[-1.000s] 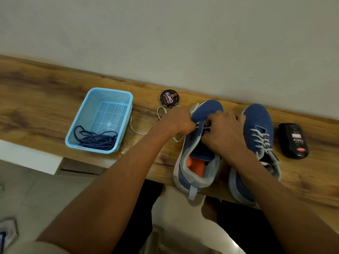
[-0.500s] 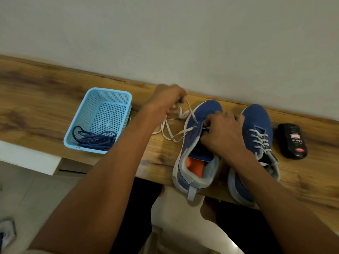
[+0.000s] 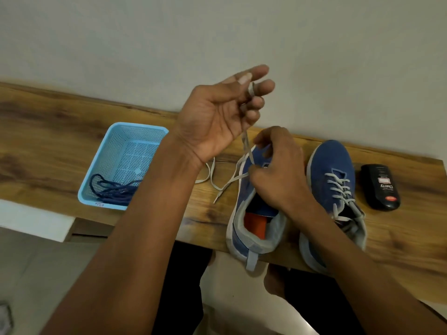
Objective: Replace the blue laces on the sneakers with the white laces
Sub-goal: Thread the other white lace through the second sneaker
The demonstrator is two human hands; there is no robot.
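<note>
Centre, near desk point(image 3: 60, 131) edge: left sneaker point(image 3: 251, 228), barely laced, right hand point(image 3: 278, 175) pinching at its eyelets; right: second sneaker point(image 3: 331, 187), white-laced, seemingly done; left: basket point(image 3: 116, 146) holding blue laces point(image 3: 111, 192); upper centre: left hand point(image 3: 217, 117) pinching white lace point(image 3: 246, 143) taut.

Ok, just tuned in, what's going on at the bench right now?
A person is lacing the left sneaker with a white lace. The left hand is raised, pinching the lace and drawing it up taut, while the right hand holds the lace at the eyelets. The lace's loose end trails on the wooden bench. The right sneaker already wears white laces, and the blue laces lie in the light blue basket.
</note>
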